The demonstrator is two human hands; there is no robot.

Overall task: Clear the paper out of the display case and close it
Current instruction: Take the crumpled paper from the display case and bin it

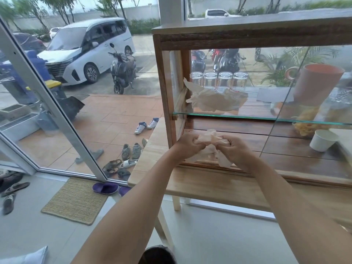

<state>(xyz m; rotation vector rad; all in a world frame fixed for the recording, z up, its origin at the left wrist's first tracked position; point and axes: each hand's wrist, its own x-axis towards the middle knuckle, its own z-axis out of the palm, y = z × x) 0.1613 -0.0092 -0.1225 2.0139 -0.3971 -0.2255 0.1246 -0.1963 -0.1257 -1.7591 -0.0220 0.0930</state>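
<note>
Fingers (pixel 192 144) of the left hand (pixel 187 143) and of the right hand (pixel 235 147) are curled tight around one wad of crumpled paper (pixel 209 143), squeezing it between them just at the open front of the display case (pixel 163 88), low over its wooden floor. A second sheet of crumpled paper (pixel 215 100) lies on the glass shelf (pixel 266 117) at the left end, in front of a row of upturned glasses (pixel 219 79), apparently touching nothing else. Both pieces look thin, light and limp: they should crush down without resistance and weigh next to nothing, so grip matters less than gathering the loose corners, which dangle below the right hand. For the shelf sheet, I would judge a pinch at its bunched middle best, lifted clear of the glasses, which look fragile and easy to knock. A sliding glass pane (pixel 314 96) covers the right part of the case, where an orange jug (pixel 316 84) and a white paper cup (pixel 322 142) stand; it would need drawing left to shut. The case sits on a pale wooden surface (pixel 209 185).
</note>
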